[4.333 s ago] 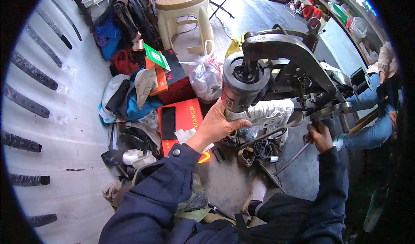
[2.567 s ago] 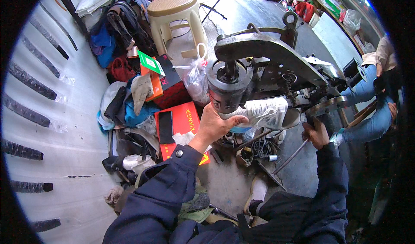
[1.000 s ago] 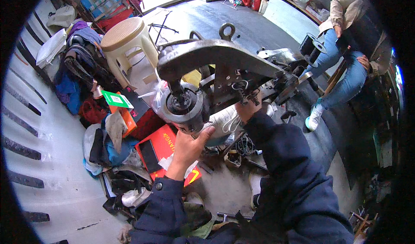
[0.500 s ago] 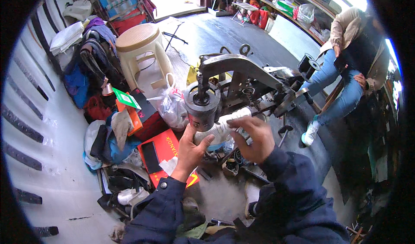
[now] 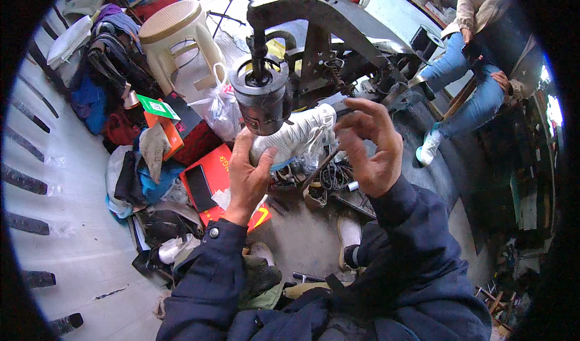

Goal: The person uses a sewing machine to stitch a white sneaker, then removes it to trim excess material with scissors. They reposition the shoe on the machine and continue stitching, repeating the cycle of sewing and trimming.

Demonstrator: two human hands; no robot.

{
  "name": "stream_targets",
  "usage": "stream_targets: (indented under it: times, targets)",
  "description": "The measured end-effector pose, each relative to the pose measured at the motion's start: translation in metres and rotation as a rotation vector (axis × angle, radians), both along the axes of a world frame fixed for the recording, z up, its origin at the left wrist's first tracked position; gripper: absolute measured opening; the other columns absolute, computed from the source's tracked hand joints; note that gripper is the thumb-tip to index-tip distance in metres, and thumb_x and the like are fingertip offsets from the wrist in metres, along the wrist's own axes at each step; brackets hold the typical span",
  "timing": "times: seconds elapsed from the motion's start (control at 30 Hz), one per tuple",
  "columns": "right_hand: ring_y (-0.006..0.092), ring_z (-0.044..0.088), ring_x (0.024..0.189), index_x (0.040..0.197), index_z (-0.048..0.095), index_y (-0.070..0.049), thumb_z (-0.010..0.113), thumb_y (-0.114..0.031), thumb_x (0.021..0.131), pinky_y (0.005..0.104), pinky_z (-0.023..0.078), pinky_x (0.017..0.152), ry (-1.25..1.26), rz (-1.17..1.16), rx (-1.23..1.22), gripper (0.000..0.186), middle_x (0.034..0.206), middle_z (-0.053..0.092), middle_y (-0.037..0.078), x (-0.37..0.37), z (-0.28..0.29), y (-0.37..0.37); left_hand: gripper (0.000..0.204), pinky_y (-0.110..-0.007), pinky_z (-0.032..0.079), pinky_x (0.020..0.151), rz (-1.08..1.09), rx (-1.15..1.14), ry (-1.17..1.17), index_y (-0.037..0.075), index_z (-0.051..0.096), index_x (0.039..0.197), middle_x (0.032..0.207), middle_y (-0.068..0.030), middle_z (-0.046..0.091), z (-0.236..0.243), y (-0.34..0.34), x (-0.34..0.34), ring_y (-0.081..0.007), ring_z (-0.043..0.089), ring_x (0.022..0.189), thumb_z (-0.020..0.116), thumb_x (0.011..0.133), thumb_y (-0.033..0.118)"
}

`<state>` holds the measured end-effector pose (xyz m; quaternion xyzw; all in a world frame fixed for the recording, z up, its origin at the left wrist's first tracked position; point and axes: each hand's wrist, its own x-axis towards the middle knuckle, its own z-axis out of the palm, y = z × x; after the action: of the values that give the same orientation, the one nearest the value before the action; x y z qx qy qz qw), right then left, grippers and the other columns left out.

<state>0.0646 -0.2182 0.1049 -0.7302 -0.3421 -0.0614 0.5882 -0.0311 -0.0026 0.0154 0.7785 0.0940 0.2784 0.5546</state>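
A dark cast-metal shoe-repair machine (image 5: 311,20) rises in front of me, with a cylindrical head (image 5: 257,99) at its near end. Beneath the head lies a white laced sneaker (image 5: 299,129), tilted along the machine. My left hand (image 5: 248,181) grips the sneaker's near end just below the cylinder, thumb over the upper, fingertips partly hidden. My right hand (image 5: 371,147) is raised beside the laced end, fingers bent and apart, with nothing visible in it.
A plastic stool (image 5: 169,23), a white bag (image 5: 214,108), a red box (image 5: 202,156) with a dark phone (image 5: 199,187), and piled cloths crowd the left. A seated person in jeans (image 5: 477,108) is at right. Cables (image 5: 332,178) and tools lie below the machine.
My right hand has left the lever area at the machine's right and come up beside the sneaker, fingers opening. My left hand stays on the sneaker. The view has swung toward the right.
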Motion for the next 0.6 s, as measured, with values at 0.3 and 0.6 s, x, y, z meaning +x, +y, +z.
stream_targets:
  times: [0.3, 0.6]
  targets:
    - [0.0348, 0.070, 0.097, 0.105, 0.069, 0.003, 0.074, -0.034, 0.081, 0.0421, 0.054, 0.085, 0.618, -0.249, -0.834, 0.044, 0.100, 0.072, 0.023, 0.034, -0.306, -0.099, 0.049, -0.039, 0.037, 0.111, 0.000, 0.181, 0.002, -0.005, 0.049, 0.140, 0.135, -0.0201, 0.057, 0.008, 0.005, -0.016, -0.0340, 0.054, 0.129, 0.058, 0.095, 0.013]
    - [0.0294, 0.071, 0.095, 0.132, 0.056, 0.010, 0.082, -0.021, 0.077, 0.0360, 0.053, 0.088, 0.830, -0.378, -0.820, 0.068, 0.103, 0.074, 0.020, 0.048, -0.380, -0.084, 0.023, -0.039, 0.052, 0.086, 0.053, 0.357, 0.073, 0.000, 0.063, 0.112, 0.132, -0.0240, 0.056, 0.032, 0.002, -0.022, -0.0373, 0.063, 0.110, 0.055, 0.090, 0.000]
